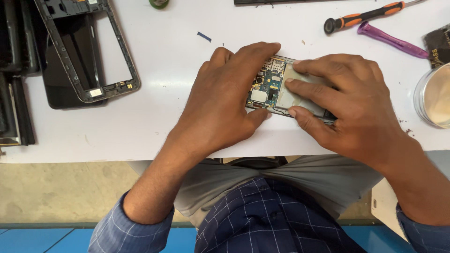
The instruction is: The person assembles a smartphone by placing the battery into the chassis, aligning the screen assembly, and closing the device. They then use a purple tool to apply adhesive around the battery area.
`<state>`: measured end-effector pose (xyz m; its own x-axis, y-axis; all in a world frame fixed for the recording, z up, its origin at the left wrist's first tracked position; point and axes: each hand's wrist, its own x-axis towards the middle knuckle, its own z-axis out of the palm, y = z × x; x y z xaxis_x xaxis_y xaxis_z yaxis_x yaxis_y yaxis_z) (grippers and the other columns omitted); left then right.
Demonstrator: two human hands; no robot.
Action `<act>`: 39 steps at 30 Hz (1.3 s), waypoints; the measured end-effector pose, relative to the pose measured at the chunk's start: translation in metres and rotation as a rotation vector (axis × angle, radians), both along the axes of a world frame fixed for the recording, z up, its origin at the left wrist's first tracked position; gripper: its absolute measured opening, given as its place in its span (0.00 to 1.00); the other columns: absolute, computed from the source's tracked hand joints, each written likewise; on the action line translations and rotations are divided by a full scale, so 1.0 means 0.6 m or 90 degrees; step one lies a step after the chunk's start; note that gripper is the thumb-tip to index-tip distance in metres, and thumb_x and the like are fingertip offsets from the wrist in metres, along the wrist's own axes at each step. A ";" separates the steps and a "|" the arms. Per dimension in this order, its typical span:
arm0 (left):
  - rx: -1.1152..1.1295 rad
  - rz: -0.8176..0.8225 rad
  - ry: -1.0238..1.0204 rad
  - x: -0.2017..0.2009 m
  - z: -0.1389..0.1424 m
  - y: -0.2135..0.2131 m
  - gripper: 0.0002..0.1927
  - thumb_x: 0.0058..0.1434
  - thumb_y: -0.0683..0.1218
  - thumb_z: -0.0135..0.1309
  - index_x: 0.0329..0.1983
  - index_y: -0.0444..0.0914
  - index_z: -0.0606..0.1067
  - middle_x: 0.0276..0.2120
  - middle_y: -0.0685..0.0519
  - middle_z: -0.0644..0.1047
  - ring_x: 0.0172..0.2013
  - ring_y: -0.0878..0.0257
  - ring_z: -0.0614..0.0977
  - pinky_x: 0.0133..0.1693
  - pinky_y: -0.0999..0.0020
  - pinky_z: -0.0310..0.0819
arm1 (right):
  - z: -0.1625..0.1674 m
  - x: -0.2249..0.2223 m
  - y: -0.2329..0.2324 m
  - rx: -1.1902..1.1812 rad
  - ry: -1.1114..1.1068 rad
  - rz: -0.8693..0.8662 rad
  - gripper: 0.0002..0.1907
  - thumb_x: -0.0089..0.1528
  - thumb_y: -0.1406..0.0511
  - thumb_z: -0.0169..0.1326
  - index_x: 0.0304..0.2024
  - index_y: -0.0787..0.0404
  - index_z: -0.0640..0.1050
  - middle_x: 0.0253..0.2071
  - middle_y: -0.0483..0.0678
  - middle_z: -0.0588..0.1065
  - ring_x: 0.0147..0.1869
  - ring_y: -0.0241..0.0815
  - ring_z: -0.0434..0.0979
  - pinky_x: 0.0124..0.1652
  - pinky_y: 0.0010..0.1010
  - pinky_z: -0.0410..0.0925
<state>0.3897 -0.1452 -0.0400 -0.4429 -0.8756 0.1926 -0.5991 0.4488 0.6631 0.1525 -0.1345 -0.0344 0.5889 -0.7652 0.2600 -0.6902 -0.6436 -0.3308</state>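
Note:
An opened phone point(268, 86) lies flat on the white table point(154, 126), its blue circuit board and metal shields exposed. My left hand point(225, 98) clamps the phone's left end, fingers over the top edge and thumb at the bottom edge. My right hand point(347, 105) covers the phone's right part, with its fingertips pressing on the silver battery point(287, 96). The phone's right end is hidden under that hand.
A black phone frame point(89, 49) lies over a dark panel at the left, with more dark panels stacked at the far left edge. An orange-and-black screwdriver point(363, 16) and a purple pry tool point(391, 40) lie at the top right. A clear round container point(433, 96) stands at the right edge.

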 end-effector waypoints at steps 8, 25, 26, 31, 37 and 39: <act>0.013 0.005 0.003 0.000 -0.009 0.000 0.45 0.45 0.44 0.70 0.68 0.38 0.66 0.61 0.49 0.75 0.46 0.54 0.74 0.49 0.58 0.67 | -0.004 0.002 0.003 0.032 -0.032 -0.011 0.18 0.62 0.60 0.64 0.53 0.57 0.83 0.62 0.46 0.75 0.66 0.49 0.69 0.62 0.43 0.58; -0.141 0.382 0.021 0.127 0.060 0.024 0.26 0.64 0.42 0.69 0.62 0.37 0.71 0.47 0.50 0.76 0.38 0.63 0.76 0.38 0.68 0.73 | -0.011 -0.003 0.022 -0.007 -0.070 -0.090 0.26 0.54 0.61 0.65 0.53 0.66 0.79 0.59 0.58 0.74 0.61 0.56 0.72 0.60 0.46 0.64; -0.172 0.437 -0.020 0.155 0.066 0.028 0.23 0.65 0.42 0.69 0.60 0.36 0.72 0.46 0.50 0.76 0.38 0.63 0.75 0.38 0.68 0.73 | -0.012 -0.001 0.022 -0.009 -0.072 -0.100 0.27 0.54 0.61 0.65 0.54 0.66 0.79 0.59 0.58 0.73 0.62 0.56 0.71 0.60 0.46 0.64; -0.159 0.628 -0.156 0.262 0.068 0.025 0.20 0.64 0.51 0.69 0.48 0.32 0.77 0.34 0.52 0.78 0.32 0.64 0.78 0.35 0.67 0.71 | -0.019 0.000 0.020 -0.017 -0.070 -0.102 0.26 0.55 0.60 0.64 0.54 0.66 0.79 0.59 0.57 0.73 0.63 0.55 0.71 0.61 0.46 0.62; 0.069 0.644 -0.005 0.309 0.044 -0.022 0.21 0.62 0.55 0.64 0.28 0.32 0.78 0.19 0.55 0.74 0.20 0.69 0.71 0.24 0.69 0.62 | -0.029 -0.005 0.023 -0.020 -0.043 -0.109 0.25 0.56 0.59 0.64 0.52 0.65 0.80 0.59 0.55 0.73 0.64 0.53 0.71 0.63 0.46 0.62; 0.078 0.648 -0.008 0.311 0.037 -0.035 0.20 0.61 0.54 0.64 0.27 0.32 0.78 0.18 0.55 0.72 0.20 0.70 0.69 0.24 0.70 0.62 | -0.031 -0.006 0.024 -0.019 -0.050 -0.117 0.25 0.56 0.59 0.64 0.53 0.65 0.80 0.59 0.55 0.73 0.65 0.53 0.71 0.63 0.45 0.62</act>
